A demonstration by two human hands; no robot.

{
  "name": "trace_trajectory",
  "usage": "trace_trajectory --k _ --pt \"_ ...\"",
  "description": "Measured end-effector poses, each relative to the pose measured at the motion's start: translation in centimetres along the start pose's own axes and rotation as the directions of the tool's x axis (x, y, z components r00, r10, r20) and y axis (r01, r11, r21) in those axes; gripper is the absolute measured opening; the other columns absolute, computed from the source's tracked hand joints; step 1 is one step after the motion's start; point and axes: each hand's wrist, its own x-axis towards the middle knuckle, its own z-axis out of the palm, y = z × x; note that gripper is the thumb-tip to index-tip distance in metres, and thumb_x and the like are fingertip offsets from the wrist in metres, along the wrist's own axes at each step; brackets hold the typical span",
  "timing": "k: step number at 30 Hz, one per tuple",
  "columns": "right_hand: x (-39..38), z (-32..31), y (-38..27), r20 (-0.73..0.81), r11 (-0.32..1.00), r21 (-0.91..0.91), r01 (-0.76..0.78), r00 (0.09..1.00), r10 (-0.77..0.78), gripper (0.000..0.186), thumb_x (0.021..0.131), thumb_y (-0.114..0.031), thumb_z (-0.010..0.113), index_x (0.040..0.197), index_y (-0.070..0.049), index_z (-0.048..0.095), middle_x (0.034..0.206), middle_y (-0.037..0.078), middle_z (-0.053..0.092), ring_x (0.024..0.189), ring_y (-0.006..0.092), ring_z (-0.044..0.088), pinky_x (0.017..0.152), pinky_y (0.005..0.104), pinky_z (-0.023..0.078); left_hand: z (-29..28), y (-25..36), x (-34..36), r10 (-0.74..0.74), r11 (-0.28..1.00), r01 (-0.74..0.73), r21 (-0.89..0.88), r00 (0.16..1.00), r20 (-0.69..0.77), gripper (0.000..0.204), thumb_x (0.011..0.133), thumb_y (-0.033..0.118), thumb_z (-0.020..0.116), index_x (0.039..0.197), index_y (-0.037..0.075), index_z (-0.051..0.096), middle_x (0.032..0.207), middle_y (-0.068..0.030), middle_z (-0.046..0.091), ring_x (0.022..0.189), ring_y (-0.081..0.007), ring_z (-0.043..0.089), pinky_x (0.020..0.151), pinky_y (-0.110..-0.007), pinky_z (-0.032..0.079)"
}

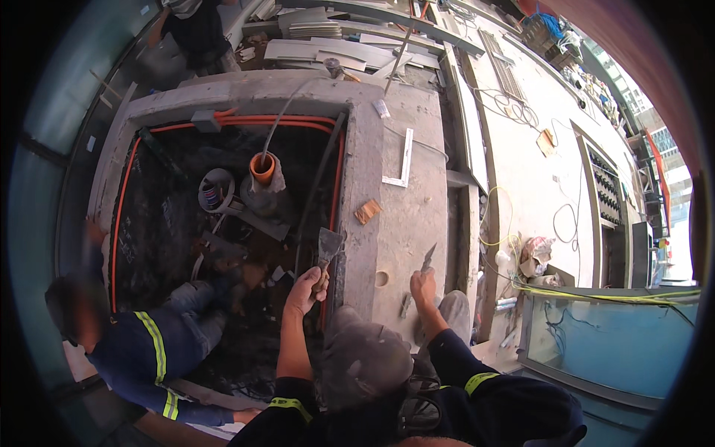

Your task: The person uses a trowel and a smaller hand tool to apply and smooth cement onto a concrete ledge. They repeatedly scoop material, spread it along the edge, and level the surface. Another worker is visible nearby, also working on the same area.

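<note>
First, dark sleeves (514, 406): across the lower edge of the frame, ringed with bright yellow-green bands.
Left hand (303, 293): just below the centre of the frame, with fingers curled tight and pressed together round a handle.
Putty knife (328, 244): gripped within those fingers, with a broad flat blade clear of them, pointing to the top of the frame by the inner edge of the concrete ledge (417, 223).
Right hand (422, 286): lower right of centre, with fingers folded round another handle.
Narrow-bladed tool (430, 257): held in that fist, jutting past the fingers, tilted toward the upper right.
Ledge top: bearing a brown broken piece (367, 211) near centre and a white L-shaped strip (407, 156) higher up.
Co-worker (138, 354): at lower left, in a dark blue top, with legs down in the dark pit (160, 216).
Blue panel (618, 350): at lower right, crossed near its top by a yellow cable (596, 296).
White bucket (226, 182): inside the pit, left of an orange pipe end (262, 177).
Orange conduits (279, 118): along the pit's upper and left walls.
Stacked boards (309, 54): at the top of the frame, right of a second person (195, 33) in dark clothing.
</note>
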Motion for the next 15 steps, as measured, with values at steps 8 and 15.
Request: trace_trajectory --k 8,15 --pt "-1.8 3.1 -0.3 0.059 0.989 -0.085 0.122 0.991 -0.117 0.040 0.103 -0.030 0.052 0.126 0.003 0.053 0.104 0.044 0.067 0.100 0.0604 0.067 0.090 0.0632 0.052 0.6 0.1 -0.6 0.193 0.938 -0.205 -0.279 0.979 -0.069 0.036 0.112 0.041 0.059 0.101 0.007 0.065 0.078 -0.0016 0.058 0.056 -0.0115 0.051 0.050 -0.029 0.041" --pt "-2.1 1.3 -1.0 0.477 0.884 -0.234 0.406 0.840 -0.260 0.036 0.102 -0.028 0.057 0.117 0.005 0.057 0.101 0.038 0.068 0.104 0.0567 0.066 0.082 0.0595 0.052 2.2 -1.6 0.1 0.210 0.760 0.015 0.650 0.940 -0.268 0.051 0.108 0.048 0.054 0.104 -0.002 0.065 0.086 -0.0243 0.072 0.092 -0.0475 0.071 0.083 -0.052 0.052"
